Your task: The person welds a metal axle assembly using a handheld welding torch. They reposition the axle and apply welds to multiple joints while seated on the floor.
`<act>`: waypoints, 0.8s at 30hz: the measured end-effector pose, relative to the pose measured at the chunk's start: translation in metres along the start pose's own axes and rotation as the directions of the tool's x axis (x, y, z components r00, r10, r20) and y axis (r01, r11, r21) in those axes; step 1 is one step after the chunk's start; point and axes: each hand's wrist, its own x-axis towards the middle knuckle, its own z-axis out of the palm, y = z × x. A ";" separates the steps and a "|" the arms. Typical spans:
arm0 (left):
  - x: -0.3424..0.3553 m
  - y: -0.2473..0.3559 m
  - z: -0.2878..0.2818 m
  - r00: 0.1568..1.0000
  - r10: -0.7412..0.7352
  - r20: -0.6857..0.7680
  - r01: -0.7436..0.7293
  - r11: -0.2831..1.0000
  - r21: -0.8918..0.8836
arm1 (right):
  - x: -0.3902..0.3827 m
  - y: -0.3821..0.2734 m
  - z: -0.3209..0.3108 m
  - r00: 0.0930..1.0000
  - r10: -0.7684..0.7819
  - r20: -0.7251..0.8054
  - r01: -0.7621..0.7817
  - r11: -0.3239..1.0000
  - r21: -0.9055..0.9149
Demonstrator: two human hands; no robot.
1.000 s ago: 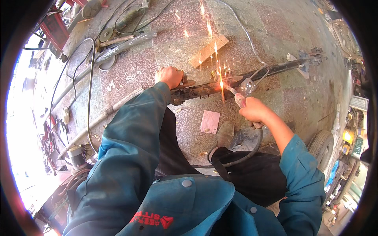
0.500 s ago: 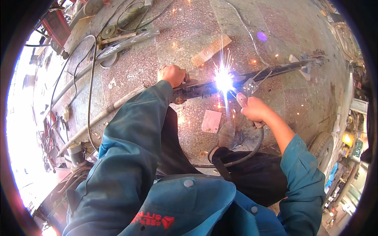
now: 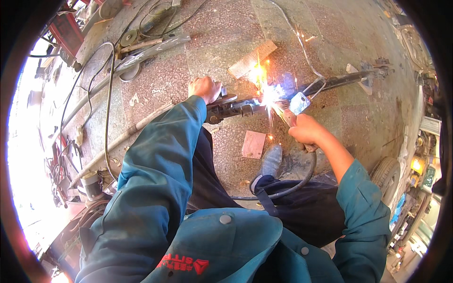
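My right hand (image 3: 304, 129) is closed round a welding torch (image 3: 288, 117), its cable curving down past my knee. The torch tip points at a dark metal bar (image 3: 337, 84) lying across the floor. A bright white-blue arc with sparks (image 3: 272, 96) burns there and hides the spot beneath it. My left hand (image 3: 205, 89) is closed over the bar's left end, next to a round metal plate (image 3: 227, 99); what its fingers grip is hidden. A small metal plate (image 3: 299, 103) sits by the bar, right of the arc.
Beyond the bar lies a wooden block (image 3: 253, 58); nearer me is a pinkish square plate (image 3: 254, 144). A long pipe (image 3: 134, 128), cables (image 3: 111, 94) and an angle grinder (image 3: 134, 35) lie at left. At right are a tire (image 3: 386, 177) and cluttered shelving (image 3: 427, 165).
The arc's glare has shrunk and shifted slightly right, and an orange flare now rises above it. The small plate beside it is brightly lit. Both hands have hardly moved.
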 end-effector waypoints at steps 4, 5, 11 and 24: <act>0.006 -0.006 0.009 0.999 -0.018 -0.038 0.020 0.997 0.070 | 0.004 0.004 0.002 1.000 0.007 -0.009 -0.007 0.999 -0.036; 0.008 -0.009 0.012 0.999 -0.019 -0.048 0.022 0.997 0.070 | 0.004 0.003 0.001 1.000 0.002 -0.006 -0.002 0.999 -0.048; 0.014 -0.017 0.021 0.997 -0.013 -0.078 0.020 0.996 0.091 | -0.006 -0.008 -0.004 0.999 0.036 0.028 -0.036 0.999 -0.018; 0.012 -0.009 0.016 0.999 -0.020 -0.048 0.023 0.997 0.070 | 0.004 0.004 0.005 0.998 -0.054 -0.032 0.053 0.998 -0.028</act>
